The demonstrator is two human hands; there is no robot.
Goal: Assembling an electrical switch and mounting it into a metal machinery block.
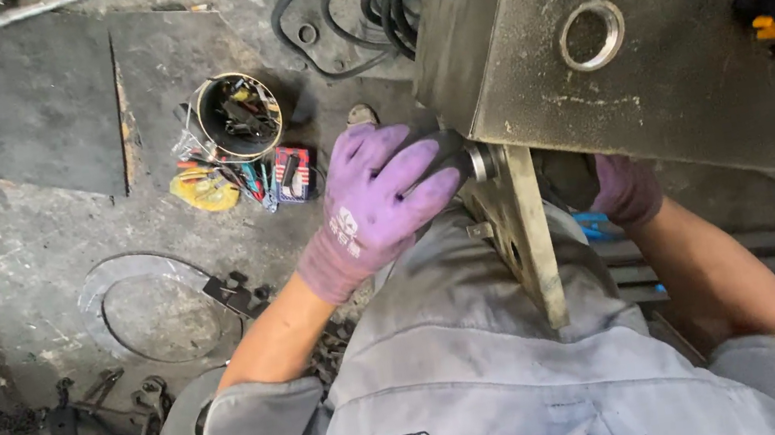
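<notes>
The dark round tool (444,154) is clasped firmly by the left hand (375,199) against the metal box (694,94), while the right hand (625,192), half hidden, should be kept steady

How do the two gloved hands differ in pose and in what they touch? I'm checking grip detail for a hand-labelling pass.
The left hand lies in full view, fingers wrapped over a dark round tool body beside the metal box; the right hand is half hidden beneath that box, and what it holds cannot be seen. The left hand's back faces the camera; only the right hand's wrist side shows. Both wear purple gloves.
</notes>
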